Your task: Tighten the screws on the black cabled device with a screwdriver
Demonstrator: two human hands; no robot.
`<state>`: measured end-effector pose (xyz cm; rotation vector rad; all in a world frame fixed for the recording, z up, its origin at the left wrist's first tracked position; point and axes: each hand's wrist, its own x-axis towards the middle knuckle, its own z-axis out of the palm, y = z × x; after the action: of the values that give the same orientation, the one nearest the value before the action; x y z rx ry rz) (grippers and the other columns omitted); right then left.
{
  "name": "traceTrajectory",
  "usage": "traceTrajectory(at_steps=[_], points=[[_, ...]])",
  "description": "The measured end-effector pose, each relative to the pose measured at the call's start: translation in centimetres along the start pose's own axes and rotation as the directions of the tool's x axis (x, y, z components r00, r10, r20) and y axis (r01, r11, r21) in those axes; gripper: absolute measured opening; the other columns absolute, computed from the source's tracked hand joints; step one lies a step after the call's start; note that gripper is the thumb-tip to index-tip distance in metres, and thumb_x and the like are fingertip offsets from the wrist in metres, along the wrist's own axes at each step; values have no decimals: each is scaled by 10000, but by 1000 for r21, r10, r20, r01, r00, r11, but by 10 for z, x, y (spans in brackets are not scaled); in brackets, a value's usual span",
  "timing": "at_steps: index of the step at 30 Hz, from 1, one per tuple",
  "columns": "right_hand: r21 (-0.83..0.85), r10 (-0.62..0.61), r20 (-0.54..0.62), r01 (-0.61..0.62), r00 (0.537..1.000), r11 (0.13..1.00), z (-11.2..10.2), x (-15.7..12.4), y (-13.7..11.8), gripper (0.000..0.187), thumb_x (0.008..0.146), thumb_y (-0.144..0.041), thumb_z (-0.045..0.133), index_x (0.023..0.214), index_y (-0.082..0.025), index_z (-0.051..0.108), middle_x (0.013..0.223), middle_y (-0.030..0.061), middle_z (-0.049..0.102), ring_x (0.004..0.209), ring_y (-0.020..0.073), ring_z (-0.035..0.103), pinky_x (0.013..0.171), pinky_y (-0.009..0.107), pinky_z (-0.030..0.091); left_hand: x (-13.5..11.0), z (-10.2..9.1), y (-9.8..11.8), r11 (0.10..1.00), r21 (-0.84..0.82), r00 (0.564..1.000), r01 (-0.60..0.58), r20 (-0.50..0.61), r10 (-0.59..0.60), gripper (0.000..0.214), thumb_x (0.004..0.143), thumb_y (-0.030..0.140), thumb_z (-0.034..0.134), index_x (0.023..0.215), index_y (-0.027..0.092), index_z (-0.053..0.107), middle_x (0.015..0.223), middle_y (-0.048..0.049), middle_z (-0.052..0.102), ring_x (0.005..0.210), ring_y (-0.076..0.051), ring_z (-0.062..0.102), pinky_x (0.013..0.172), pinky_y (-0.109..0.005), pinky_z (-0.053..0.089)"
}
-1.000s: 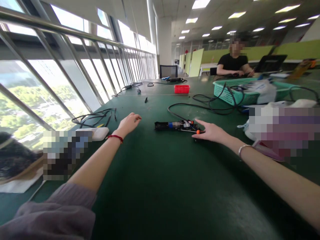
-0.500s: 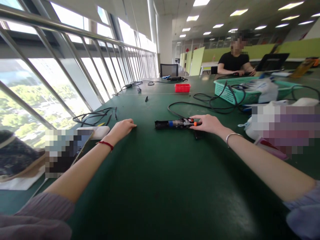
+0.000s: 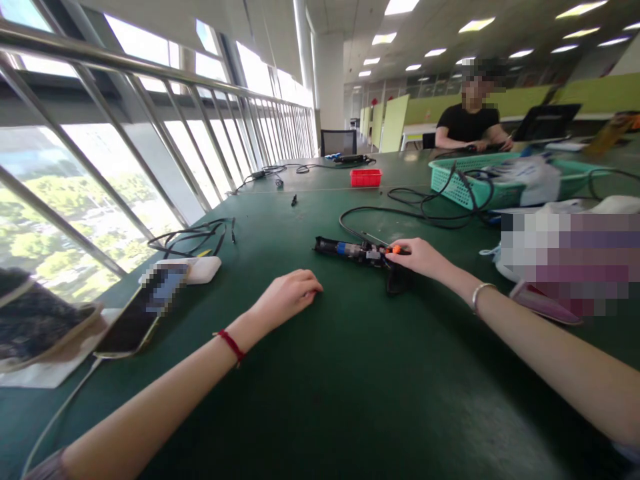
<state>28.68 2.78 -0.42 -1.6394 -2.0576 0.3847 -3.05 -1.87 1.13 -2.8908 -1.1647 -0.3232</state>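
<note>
My right hand (image 3: 417, 257) is closed on a screwdriver with an orange handle (image 3: 397, 249); its thin metal shaft points up and to the left. Just below and left of those fingers lies a handheld electric tool (image 3: 350, 250), its black casing open, with a blue band and grey metal parts inside. A dark handle part of it extends toward me under my right hand. My left hand (image 3: 285, 297) rests on the green tabletop, fingers curled in, nothing visible in them. It is apart from the tool, to its lower left.
A black cable (image 3: 370, 209) runs from the tool to a teal basket (image 3: 463, 185). Beyond stand a small red bin (image 3: 365, 178) and a tiny black part (image 3: 294, 200). A phone (image 3: 145, 310) and white case (image 3: 204, 270) lie left. A person (image 3: 469, 123) sits across.
My left hand has moved right and toward me, nearer the tool. The tool has turned slightly, and the screwdriver has lifted off it, tip now up and left.
</note>
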Motion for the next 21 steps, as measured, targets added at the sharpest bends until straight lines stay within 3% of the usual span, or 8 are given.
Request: traceTrajectory(at_steps=[3, 6, 8, 13, 21], points=[[80, 1, 6, -2, 1000, 997, 4, -17, -2, 279, 818, -369, 530, 853, -168, 719, 839, 52, 747, 808, 227, 691, 716, 300, 513, 16, 11, 41, 982, -31, 982, -185, 26, 186, 237, 897, 152, 436, 1006, 191, 644, 1034, -56, 645, 912, -150, 596, 768, -237, 485], [124, 0, -8, 1, 1000, 992, 10, -34, -2, 322, 806, -338, 552, 1050, -186, 697, 955, 56, 747, 865, 244, 691, 736, 326, 526, 36, 19, 57, 971, -69, 973, -229, 1, 230, 214, 893, 138, 451, 975, 185, 642, 1010, -60, 640, 892, -151, 590, 745, -238, 489], [140, 4, -24, -1, 1000, 990, 13, -42, -1, 364, 810, -331, 549, 1122, -190, 673, 981, 59, 743, 847, 241, 692, 743, 338, 530, 45, 23, 57, 971, -118, 978, -206, -29, 204, 202, 886, 139, 462, 948, 190, 648, 985, -52, 643, 888, -151, 593, 764, -241, 489], [154, 10, -69, 1, 998, 988, 16, -44, -1, 336, 837, -365, 511, 1078, -208, 684, 956, 43, 744, 809, 226, 686, 719, 324, 530, 46, 31, 50, 959, -235, 985, -155, -107, 133, 195, 870, 120, 476, 938, 185, 646, 966, -44, 646, 913, -155, 593, 814, -251, 488], [98, 75, -123, -63, 990, 993, 19, -37, -12, 327, 829, -465, 513, 963, -239, 706, 861, 44, 742, 757, 249, 673, 619, 317, 472, 49, 39, 48, 975, -222, 980, 22, -190, -66, 128, 841, 129, 543, 864, 209, 641, 915, -26, 665, 857, -167, 594, 757, -289, 496]])
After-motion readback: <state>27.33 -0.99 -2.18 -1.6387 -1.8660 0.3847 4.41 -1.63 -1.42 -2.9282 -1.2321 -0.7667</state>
